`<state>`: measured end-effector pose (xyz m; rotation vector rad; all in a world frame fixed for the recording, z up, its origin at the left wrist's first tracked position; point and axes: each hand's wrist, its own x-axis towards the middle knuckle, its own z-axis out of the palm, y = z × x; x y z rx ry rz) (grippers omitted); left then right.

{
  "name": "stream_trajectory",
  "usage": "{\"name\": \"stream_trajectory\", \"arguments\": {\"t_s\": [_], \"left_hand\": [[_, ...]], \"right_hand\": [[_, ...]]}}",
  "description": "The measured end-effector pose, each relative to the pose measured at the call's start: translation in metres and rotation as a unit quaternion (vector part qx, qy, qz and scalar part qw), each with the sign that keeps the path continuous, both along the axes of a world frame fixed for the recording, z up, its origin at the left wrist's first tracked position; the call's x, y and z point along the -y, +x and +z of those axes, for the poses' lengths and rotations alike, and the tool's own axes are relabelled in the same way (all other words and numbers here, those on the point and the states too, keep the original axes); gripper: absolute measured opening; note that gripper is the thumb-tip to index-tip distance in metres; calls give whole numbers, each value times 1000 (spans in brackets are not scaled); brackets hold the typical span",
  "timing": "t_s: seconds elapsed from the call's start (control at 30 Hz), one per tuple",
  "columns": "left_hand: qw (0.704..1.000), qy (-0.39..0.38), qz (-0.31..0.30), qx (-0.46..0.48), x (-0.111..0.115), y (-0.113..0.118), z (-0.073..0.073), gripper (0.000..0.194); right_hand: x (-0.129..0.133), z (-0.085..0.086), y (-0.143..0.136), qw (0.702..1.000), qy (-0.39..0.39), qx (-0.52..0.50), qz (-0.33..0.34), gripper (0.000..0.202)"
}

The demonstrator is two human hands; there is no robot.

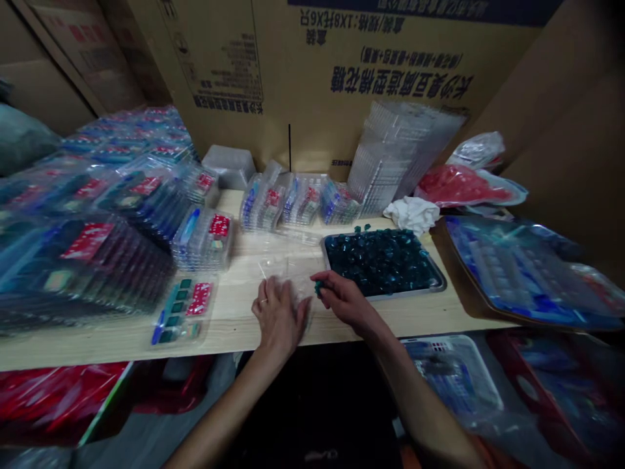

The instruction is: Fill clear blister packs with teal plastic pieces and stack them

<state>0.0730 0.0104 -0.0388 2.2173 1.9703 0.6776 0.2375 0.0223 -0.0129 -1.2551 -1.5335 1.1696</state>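
Note:
My left hand [278, 314] lies at the near side of a clear plastic blister tray [288, 267] on the wooden table, its thumb and fingers curled on the tray; motion blurs the fingertips. Between the thumb and fingers of my right hand [344, 301] is a small dark green cube-like piece [318, 287], held just right of the clear tray. Beyond that hand stands a shallow tray [442, 281] heaped with similar glossy dark green pieces. To the left lies a filled blister pack [181, 311] with green pieces, a red card and a blue stick.
Stacked filled packs [92, 260] crowd the left side, and more stand in rows [303, 198] at the back. Nested clear trays [385, 153] rise near the cardboard wall [293, 78]. White crumpled tissue [413, 213], a red bag [461, 185] and a carton of blue packets [517, 267] occupy the right.

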Motion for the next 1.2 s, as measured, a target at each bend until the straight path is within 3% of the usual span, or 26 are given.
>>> {"name": "stream_trajectory", "arguments": {"t_s": [0.07,0.13,0.2,0.27,0.37,0.5,0.8,0.93,1.03,1.13,1.2], "left_hand": [[996,21,-7,90,-5,4,6,40],[967,-9,-57,249,-9,8,11,35],[898,-90,-103,419,-13,9,14,31],[824,-165,-104,532,-18,10,15,28],[771,-209,-71,598,-25,8,15,26],[755,-217,-44,617,-26,3,16,28],[739,-249,-45,625,-10,-10,11,34],[701,-292,-12,650,-7,-12,11,39],[673,-314,-2,670,-6,-9,14,37],[692,-293,8,659,-8,-6,16,35],[698,-274,20,661,-10,-6,18,36]], "right_hand": [[0,-3,-7,998,33,49,-18,28],[1,-1,-12,991,68,110,-30,31],[3,1,-17,982,94,160,-38,37],[5,2,-22,976,111,183,-40,41],[6,-2,-25,977,123,168,-41,45],[2,-9,-26,988,99,108,-54,30],[11,-17,-29,991,53,113,-51,4],[18,-20,-30,991,57,115,-45,1],[25,-16,-35,978,84,168,-94,1],[30,-10,-39,961,117,215,-130,6],[29,-7,-39,970,129,177,-105,10]]}}
